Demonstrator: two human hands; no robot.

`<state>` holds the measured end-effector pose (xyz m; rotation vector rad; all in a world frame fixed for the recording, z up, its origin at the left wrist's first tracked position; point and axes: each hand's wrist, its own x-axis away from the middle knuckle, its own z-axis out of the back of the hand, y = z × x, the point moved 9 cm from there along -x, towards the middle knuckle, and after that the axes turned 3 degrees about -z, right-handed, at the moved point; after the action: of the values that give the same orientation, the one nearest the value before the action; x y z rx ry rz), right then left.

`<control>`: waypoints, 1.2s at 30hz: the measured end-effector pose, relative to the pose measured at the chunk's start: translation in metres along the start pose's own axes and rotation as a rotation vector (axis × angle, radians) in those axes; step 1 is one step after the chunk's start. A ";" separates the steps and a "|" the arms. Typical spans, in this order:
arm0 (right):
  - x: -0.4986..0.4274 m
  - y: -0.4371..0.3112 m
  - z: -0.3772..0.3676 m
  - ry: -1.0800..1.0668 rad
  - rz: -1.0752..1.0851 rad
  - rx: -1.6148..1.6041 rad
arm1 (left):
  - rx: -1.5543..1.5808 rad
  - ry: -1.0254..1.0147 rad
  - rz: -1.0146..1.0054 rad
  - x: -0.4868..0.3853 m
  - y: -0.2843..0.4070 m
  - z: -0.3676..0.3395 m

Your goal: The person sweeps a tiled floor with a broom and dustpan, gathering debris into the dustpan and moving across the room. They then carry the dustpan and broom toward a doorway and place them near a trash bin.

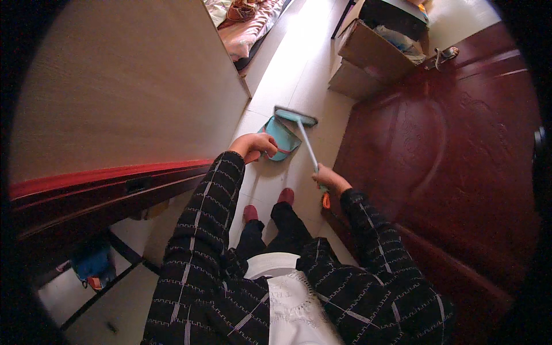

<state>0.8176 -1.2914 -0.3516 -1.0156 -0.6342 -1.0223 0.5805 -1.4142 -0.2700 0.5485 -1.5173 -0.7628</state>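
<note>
My left hand (pixel 261 145) is closed around the top of a teal dustpan (pixel 282 138), whose pan hangs below and in front of it, close to the floor. The handle end is hidden by my fingers. In my right hand (pixel 330 177) is the pale pole of a broom (pixel 308 144); an orange loop (pixel 326 200) shows at its near end. The wide teal broom head (pixel 296 116) lies just beyond the dustpan's far edge, over the light tiled floor (pixel 276 97). Whether head and pan touch, I cannot tell.
A dark red door (pixel 401 142) with a handle (pixel 446 54) stands close on the right. Beyond it are cardboard boxes (pixel 371 51), the upper one holding plastic bags. A beige panel (pixel 129 86) borders the left side, with bedding (pixel 246 36) past its end. My red shoes (pixel 286 196) are on the floor.
</note>
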 end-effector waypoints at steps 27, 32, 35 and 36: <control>0.063 0.022 0.065 0.124 0.236 -0.720 | 0.200 0.031 0.016 0.051 -0.133 -0.124; -0.004 -0.004 0.088 0.144 0.093 -0.570 | 0.420 0.051 -0.010 0.033 -0.112 -0.104; -0.004 -0.005 0.062 -0.004 -0.014 -0.318 | 0.440 0.036 0.003 0.037 -0.095 -0.090; 0.007 0.000 0.046 -0.042 -0.038 -0.260 | 0.438 0.030 0.004 0.039 -0.089 -0.088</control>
<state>0.8216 -1.2521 -0.3263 -1.2588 -0.5656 -1.1399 0.6548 -1.5145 -0.3111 0.8760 -1.6641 -0.4134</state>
